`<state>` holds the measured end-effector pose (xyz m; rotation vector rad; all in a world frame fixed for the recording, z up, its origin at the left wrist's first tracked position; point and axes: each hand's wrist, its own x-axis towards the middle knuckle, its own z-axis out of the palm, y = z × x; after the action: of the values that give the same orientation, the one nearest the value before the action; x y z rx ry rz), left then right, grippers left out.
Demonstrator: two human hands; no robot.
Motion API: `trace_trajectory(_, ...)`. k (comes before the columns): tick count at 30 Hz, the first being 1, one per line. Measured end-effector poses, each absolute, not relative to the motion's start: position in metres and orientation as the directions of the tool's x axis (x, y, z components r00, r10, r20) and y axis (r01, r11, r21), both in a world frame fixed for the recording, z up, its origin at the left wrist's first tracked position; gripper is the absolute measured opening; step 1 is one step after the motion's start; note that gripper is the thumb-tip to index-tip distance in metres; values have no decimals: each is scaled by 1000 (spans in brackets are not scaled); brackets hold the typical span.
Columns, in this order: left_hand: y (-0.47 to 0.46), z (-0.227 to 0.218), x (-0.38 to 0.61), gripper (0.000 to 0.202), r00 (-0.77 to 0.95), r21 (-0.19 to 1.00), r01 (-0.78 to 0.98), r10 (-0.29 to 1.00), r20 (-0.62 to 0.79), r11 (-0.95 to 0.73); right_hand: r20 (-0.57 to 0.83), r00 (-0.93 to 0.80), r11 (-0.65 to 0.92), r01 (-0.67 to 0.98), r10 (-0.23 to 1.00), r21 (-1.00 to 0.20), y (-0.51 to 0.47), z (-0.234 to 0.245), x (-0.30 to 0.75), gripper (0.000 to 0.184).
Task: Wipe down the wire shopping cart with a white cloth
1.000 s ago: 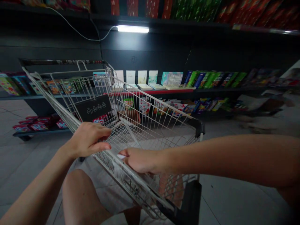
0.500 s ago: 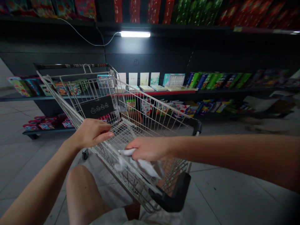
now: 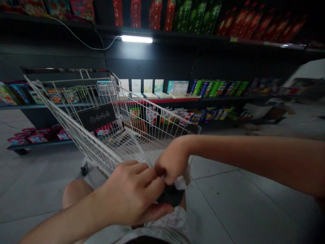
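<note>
A wire shopping cart (image 3: pixel 101 154) stands in front of me, its near black corner (image 3: pixel 172 196) close to my lap. My left hand (image 3: pixel 138 193) is closed over the rim beside that corner, fingers curled on top and thumb below. Right next to it, my right hand (image 3: pixel 175 161) is bent down at the wrist with its fingers closed on a crumpled white cloth (image 3: pixel 181 182). Most of the cloth is hidden by the hand; a piece hangs out beside the black corner. The two hands appear to touch or nearly touch.
Dark store shelves (image 3: pixel 215 99) run behind the cart, with books (image 3: pixel 148 87), colourful packs (image 3: pixel 218 87) and bottles above. A lit tube lamp (image 3: pixel 137 39) hangs under the upper shelf. Red packs (image 3: pixel 40 136) sit low at the left. Tiled floor (image 3: pixel 241 206) shows at the right.
My left hand has slid along the rim toward the near corner. My right hand has moved right with the cloth, from over the rim to the corner. The view has shifted slightly right.
</note>
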<state>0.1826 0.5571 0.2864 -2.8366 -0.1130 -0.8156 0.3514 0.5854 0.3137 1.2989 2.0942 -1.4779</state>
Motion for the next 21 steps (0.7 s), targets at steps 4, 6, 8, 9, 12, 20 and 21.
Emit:
trace_trajectory(4, 537, 267, 203, 38, 772, -147, 213, 75, 631, -966, -693, -552, 167, 823, 464, -543, 577, 326, 361, 17)
trace_trajectory(6, 535, 259, 211, 38, 748, -134, 243, 97, 657, -961, -672, -537, 205, 834, 510, -511, 569, 319, 364, 19)
trace_trajectory(8, 534, 252, 216, 37, 734, -120, 264, 118, 669, -957, -662, -551, 255, 830, 508, -496, 563, 317, 370, 20)
trace_trajectory(9, 534, 249, 218, 36, 730, -114, 275, 130, 671, -955, -665, -560, 270, 826, 495, -495, 563, 320, 374, 19)
trace_trajectory(12, 534, 244, 222, 26, 727, -111, 280, 135, 673, -954, -700, -547, 251, 836, 459, -488, 567, 330, 391, 19)
trace_trajectory(20, 537, 237, 211, 26, 668, -174, 181, -9, 744, -968, -723, -366, 35, 903, 586, -429, 587, 288, 407, 11)
trace_trajectory(21, 537, 236, 207, 26, 668, -176, 173, -16, 744, -969, -737, -369, 40, 905, 566, -423, 588, 286, 407, 11)
